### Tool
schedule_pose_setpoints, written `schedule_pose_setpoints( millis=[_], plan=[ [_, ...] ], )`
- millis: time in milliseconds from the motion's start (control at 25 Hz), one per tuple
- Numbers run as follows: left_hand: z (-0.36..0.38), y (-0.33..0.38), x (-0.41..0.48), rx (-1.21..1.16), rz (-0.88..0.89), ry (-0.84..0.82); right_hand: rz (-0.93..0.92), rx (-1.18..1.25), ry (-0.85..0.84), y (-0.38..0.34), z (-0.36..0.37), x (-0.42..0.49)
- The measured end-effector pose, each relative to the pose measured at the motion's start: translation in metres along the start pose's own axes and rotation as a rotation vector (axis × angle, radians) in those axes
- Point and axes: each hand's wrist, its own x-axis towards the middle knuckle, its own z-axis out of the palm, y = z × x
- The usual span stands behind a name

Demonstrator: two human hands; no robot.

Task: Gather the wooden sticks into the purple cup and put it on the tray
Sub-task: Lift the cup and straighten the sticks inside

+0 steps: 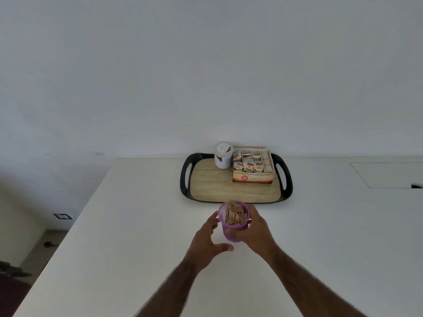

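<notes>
Right hand [254,229] grips the purple cup [233,221] of wooden sticks [235,216] at lower centre, just short of the tray [229,186]; left hand [206,236] open beside it. Risk: the cup catches the tray's raised rim and tips, spilling sticks.

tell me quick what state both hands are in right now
Left hand: open, fingers spread beside the purple cup, gripping nothing.
Right hand: closed round the purple cup, holding it.
</notes>
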Motion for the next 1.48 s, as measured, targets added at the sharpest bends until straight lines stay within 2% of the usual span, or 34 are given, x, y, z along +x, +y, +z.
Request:
schedule_pose_setpoints(
  millis=[200, 360, 680, 800, 1120, 1240, 1480],
  plan=[
    [0.005, 0.013, 0.002, -0.059, 0.041, 0.034, 0.041, 0.004, -0.048, -0.003, 0.015, -0.007],
    [0.001, 0.008, 0.003, -0.018, 0.027, 0.042, 0.058, 0.054, 0.036, -0.002, 0.014, -0.008],
    [0.002, 0.011, 0.001, -0.050, 0.031, 0.027, 0.061, 0.108, 0.016, -0.010, 0.021, -0.005],
    [-0.001, 0.011, -0.001, -0.056, -0.005, 0.017, 0.082, 0.188, 0.077, -0.007, 0.019, -0.009],
    [-0.010, 0.014, -0.007, 0.041, 0.027, -0.020, 0.064, 0.124, 0.080, 0.005, 0.016, -0.021],
    [-0.010, 0.013, -0.008, 0.006, 0.054, -0.006, 0.045, 0.101, 0.007, 0.001, 0.013, -0.015],
    [-0.007, 0.018, -0.010, 0.026, 0.073, -0.022, 0.035, 0.085, 0.007, 0.004, 0.011, -0.016]
  ],
)
